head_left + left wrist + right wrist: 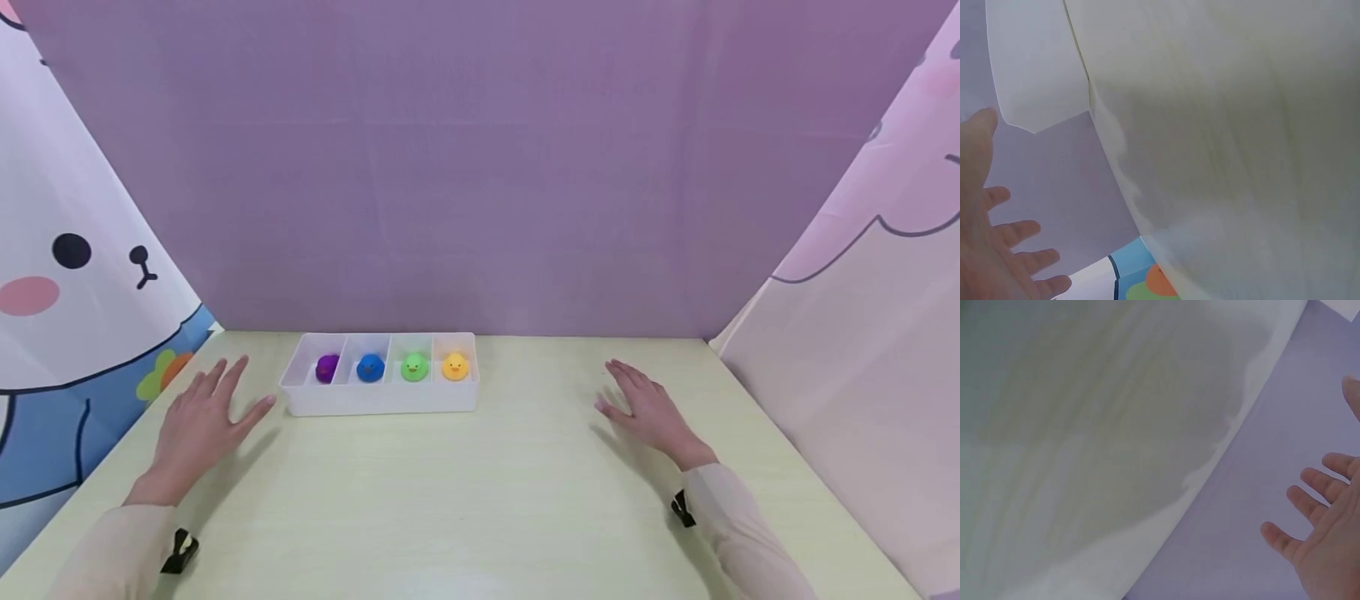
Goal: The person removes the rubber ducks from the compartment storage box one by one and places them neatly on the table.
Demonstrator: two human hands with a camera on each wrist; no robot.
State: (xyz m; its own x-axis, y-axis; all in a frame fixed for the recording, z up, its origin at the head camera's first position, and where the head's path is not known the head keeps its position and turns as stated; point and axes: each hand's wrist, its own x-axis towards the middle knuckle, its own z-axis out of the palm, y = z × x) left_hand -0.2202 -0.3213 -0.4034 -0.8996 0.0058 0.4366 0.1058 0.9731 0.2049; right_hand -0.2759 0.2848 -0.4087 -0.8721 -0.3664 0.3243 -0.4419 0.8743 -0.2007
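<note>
A white tray (382,403) with a row of compartments stands toward the back of the table, left of centre. From left to right, its compartments hold a purple duck (327,368), a blue duck (371,367), a green duck (415,367) and a yellow duck (455,367). Just left of the tray, my left hand (201,429) hovers with fingers spread and holds nothing. My right hand (651,412) is well to the tray's right, also empty, its fingers extended. Both wrist views show the spread fingers; the left wrist view also catches the tray's side (1035,69).
The pale wooden table (465,500) ends at a purple cloth backdrop (465,167). Cartoon-printed cloth hangs on the left (97,333) and on the right (855,350). A black strap piece (180,552) shows under the left sleeve, another (682,509) at the right.
</note>
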